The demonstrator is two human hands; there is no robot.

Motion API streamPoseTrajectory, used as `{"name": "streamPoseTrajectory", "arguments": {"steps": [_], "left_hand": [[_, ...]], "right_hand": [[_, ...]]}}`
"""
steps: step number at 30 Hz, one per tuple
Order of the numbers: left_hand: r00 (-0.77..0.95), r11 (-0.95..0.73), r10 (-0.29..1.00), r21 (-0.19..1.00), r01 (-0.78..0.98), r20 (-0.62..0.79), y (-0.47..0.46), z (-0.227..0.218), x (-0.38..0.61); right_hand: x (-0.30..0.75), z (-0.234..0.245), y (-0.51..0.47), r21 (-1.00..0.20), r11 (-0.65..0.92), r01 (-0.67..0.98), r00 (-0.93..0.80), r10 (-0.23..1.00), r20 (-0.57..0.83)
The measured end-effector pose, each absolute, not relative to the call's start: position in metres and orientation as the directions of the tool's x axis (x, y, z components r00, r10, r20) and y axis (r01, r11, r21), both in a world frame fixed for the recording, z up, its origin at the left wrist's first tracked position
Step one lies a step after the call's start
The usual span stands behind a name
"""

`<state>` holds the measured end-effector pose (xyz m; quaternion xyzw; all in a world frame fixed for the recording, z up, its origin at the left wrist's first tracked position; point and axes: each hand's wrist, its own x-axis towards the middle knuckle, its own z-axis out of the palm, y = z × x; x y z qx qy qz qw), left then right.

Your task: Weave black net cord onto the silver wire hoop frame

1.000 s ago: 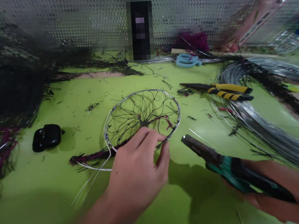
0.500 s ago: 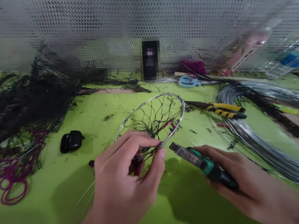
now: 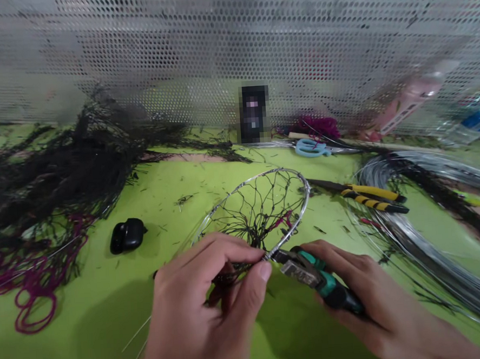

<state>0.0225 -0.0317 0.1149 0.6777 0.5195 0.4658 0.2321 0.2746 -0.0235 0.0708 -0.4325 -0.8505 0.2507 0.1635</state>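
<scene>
A silver wire hoop (image 3: 307, 194) carries black netting (image 3: 253, 200) knotted round its rim, with a bit of magenta cord (image 3: 281, 220) in the mesh. My left hand (image 3: 206, 295) pinches the near side of the hoop between thumb and forefinger; part of the net is hidden behind it. In my right hand (image 3: 365, 296) are green-and-black pliers (image 3: 305, 273), fingers wrapped round the handles. The pliers' jaws are at the hoop's wire, just right of my left thumb. Whether they bite on the wire I cannot tell.
Yellow-and-black pliers (image 3: 371, 196) lie right of the hoop, near a big coil of wire (image 3: 428, 265). Blue-handled scissors (image 3: 311, 148) and a pink bottle (image 3: 410, 101) are at the back. Black netting (image 3: 53, 180), magenta cord (image 3: 36, 300) and a black case (image 3: 127, 235) lie left.
The green-and-black pliers have moved left, from a gap beside the hoop to its wire. My left hand keeps its pinch on the hoop. The whole view has shifted slightly.
</scene>
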Motion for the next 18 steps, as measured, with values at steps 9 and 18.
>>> {"name": "streamPoseTrajectory", "arguments": {"steps": [9, 18], "left_hand": [[0.078, -0.341, 0.931, 0.768, 0.542, 0.358, -0.032, 0.125, 0.016], [0.107, -0.528, 0.812, 0.643, 0.555, 0.574, -0.036, 0.113, 0.025]], "right_hand": [[0.272, 0.068, -0.021, -0.529, 0.574, 0.625, -0.589, 0.791, 0.164], [0.274, 0.077, -0.024, -0.484, 0.572, 0.662, -0.572, 0.803, 0.168]]}}
